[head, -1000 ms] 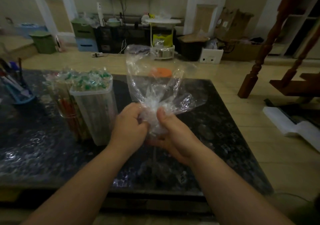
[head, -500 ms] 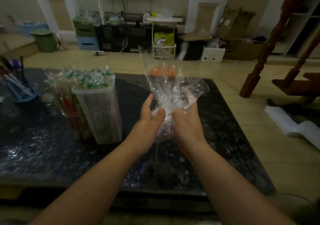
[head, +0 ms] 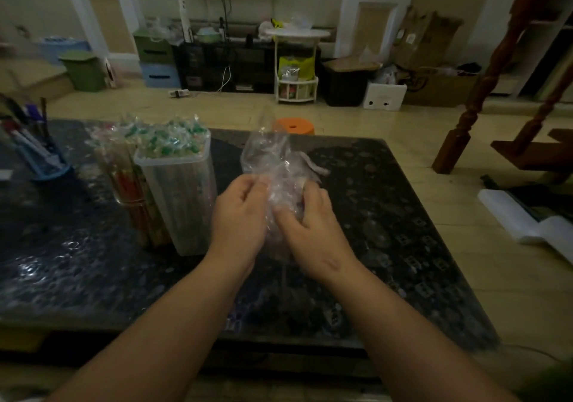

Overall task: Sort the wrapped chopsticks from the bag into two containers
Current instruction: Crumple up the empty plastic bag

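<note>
The person's two forearms reach out over the near edge of the dark speckled table, and the hands meet above its middle. The left hand has its fingers curled, with thumb and fingertips pinching the left side of a crumpled clear plastic bag. The right hand grips the same bag from the right, its thumb pressed onto the film in front and its fingers curled behind. The bag is thus held between both hands, its loose upper part rising above the knuckles (the film is too wrinkled and glossy to make out its inside). Whether its lower end reaches the tabletop cannot be told. Just left of the left hand a tall frosted container stands upright on the table. It is packed with wrapped chopsticks whose green-marked wrapper ends bristle above its rim. Close on its left stands a glass container, likewise upright, holding further wrapped sticks with red and orange print; whether the two containers touch cannot be told. Farther left on the table a blue holder carries pens. Beyond the table's far edge the top of an orange stool shows above the tiled floor, and a white side table stands near the back wall.
</note>
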Demonstrator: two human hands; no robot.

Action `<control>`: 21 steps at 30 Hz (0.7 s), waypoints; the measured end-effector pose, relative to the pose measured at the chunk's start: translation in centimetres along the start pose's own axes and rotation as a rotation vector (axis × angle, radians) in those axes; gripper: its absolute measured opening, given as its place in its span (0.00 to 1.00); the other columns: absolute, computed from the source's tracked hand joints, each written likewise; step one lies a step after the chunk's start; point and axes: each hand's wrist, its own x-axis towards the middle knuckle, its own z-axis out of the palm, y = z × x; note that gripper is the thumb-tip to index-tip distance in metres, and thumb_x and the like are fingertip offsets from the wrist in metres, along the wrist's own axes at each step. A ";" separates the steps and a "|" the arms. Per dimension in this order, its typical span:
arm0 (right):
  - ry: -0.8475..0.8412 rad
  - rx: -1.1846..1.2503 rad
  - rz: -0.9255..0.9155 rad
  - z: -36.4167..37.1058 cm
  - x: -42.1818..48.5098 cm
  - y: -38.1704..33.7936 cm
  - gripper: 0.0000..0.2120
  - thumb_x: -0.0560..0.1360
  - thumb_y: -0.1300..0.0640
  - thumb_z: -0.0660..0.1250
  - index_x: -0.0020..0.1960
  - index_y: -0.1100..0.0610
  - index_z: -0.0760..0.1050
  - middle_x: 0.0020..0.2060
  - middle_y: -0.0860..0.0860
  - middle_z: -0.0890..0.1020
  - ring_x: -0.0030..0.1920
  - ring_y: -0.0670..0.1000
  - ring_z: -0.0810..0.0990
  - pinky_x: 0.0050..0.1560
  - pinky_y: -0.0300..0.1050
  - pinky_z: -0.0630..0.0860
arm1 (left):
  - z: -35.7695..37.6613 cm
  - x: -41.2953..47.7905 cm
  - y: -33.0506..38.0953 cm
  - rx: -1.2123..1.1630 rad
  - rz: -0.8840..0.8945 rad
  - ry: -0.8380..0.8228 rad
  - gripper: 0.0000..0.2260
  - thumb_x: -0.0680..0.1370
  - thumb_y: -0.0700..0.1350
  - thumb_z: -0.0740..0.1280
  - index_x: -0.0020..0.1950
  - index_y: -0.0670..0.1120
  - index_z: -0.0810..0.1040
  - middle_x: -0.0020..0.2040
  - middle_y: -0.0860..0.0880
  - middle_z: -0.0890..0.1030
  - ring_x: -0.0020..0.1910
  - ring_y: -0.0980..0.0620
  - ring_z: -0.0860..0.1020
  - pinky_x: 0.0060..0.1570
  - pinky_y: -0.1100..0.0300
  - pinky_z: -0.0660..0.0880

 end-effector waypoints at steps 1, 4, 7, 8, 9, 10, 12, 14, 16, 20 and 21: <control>0.032 0.052 0.028 -0.1 -0.1 -0.1 0.20 0.76 0.39 0.62 0.65 0.44 0.68 0.58 0.44 0.71 0.56 0.43 0.73 0.57 0.44 0.74 | -0.2 0.5 -0.4 0.010 0.026 0.048 0.09 0.81 0.49 0.64 0.42 0.52 0.78 0.38 0.50 0.80 0.40 0.50 0.78 0.49 0.42 0.78; 0.046 0.144 0.209 -0.5 -0.1 -1.0 0.15 0.75 0.34 0.61 0.53 0.44 0.73 0.49 0.44 0.78 0.46 0.45 0.80 0.47 0.50 0.82 | -0.9 1.4 -1.5 0.091 0.095 0.167 0.11 0.83 0.50 0.62 0.42 0.50 0.77 0.36 0.49 0.78 0.35 0.54 0.76 0.38 0.50 0.76; -0.186 0.519 0.378 -0.2 -0.1 -1.5 0.19 0.74 0.34 0.63 0.55 0.46 0.77 0.53 0.49 0.81 0.49 0.51 0.84 0.46 0.54 0.84 | -0.8 0.7 -2.0 0.261 0.248 0.120 0.12 0.83 0.48 0.61 0.43 0.46 0.77 0.38 0.48 0.78 0.36 0.54 0.75 0.37 0.57 0.72; -0.195 0.566 0.348 0.1 0.0 -1.3 0.23 0.72 0.32 0.65 0.59 0.46 0.77 0.56 0.49 0.81 0.52 0.51 0.83 0.49 0.54 0.83 | -0.7 0.6 -2.2 0.299 0.289 0.073 0.11 0.83 0.47 0.61 0.44 0.46 0.77 0.39 0.48 0.78 0.38 0.54 0.76 0.38 0.59 0.72; -0.170 0.566 0.305 0.2 0.1 -1.2 0.27 0.69 0.30 0.66 0.60 0.46 0.78 0.57 0.48 0.81 0.53 0.49 0.83 0.51 0.54 0.83 | -0.7 0.6 -2.4 0.328 0.321 0.030 0.11 0.84 0.47 0.61 0.44 0.46 0.77 0.40 0.48 0.78 0.39 0.55 0.76 0.38 0.62 0.72; -0.138 0.557 0.277 0.3 0.2 -1.1 0.30 0.66 0.29 0.67 0.60 0.46 0.79 0.55 0.47 0.82 0.53 0.49 0.83 0.52 0.55 0.82 | -0.6 0.7 -2.8 0.339 0.344 -0.004 0.11 0.84 0.48 0.61 0.44 0.46 0.77 0.40 0.49 0.77 0.40 0.56 0.76 0.38 0.64 0.71; -0.084 0.552 0.289 0.1 0.3 -1.1 0.31 0.63 0.29 0.68 0.56 0.50 0.81 0.51 0.50 0.85 0.51 0.50 0.84 0.52 0.56 0.82 | -0.3 0.6 -3.0 0.354 0.368 -0.034 0.11 0.84 0.47 0.61 0.43 0.46 0.75 0.39 0.50 0.76 0.38 0.57 0.74 0.37 0.66 0.68; -0.040 0.530 0.322 -0.3 0.3 -1.1 0.25 0.68 0.33 0.68 0.52 0.53 0.82 0.46 0.51 0.86 0.47 0.50 0.85 0.50 0.57 0.83 | 0.2 0.1 -3.0 0.337 0.383 -0.052 0.11 0.84 0.44 0.61 0.42 0.46 0.75 0.39 0.51 0.75 0.39 0.58 0.74 0.38 0.69 0.67; 0.012 0.501 0.321 -0.6 0.2 -1.0 0.15 0.75 0.42 0.68 0.48 0.54 0.83 0.42 0.51 0.86 0.43 0.48 0.85 0.48 0.55 0.83 | 0.5 -0.3 -3.3 0.243 0.360 -0.097 0.10 0.83 0.43 0.60 0.44 0.45 0.76 0.41 0.50 0.76 0.41 0.58 0.74 0.41 0.70 0.68; 0.115 0.403 0.260 -0.8 0.3 -0.5 0.12 0.77 0.51 0.69 0.41 0.58 0.82 0.36 0.53 0.85 0.38 0.51 0.85 0.44 0.55 0.83 | 0.6 -0.9 -2.8 -0.050 0.217 -0.248 0.09 0.78 0.51 0.58 0.55 0.53 0.73 0.52 0.50 0.77 0.51 0.56 0.78 0.50 0.62 0.75; 0.146 0.383 0.246 -0.9 0.3 -0.3 0.12 0.77 0.53 0.69 0.39 0.60 0.81 0.34 0.54 0.84 0.36 0.52 0.84 0.42 0.55 0.83 | 0.6 -0.9 -2.6 -0.089 0.175 -0.265 0.11 0.76 0.50 0.59 0.58 0.55 0.71 0.56 0.51 0.76 0.53 0.59 0.77 0.50 0.64 0.75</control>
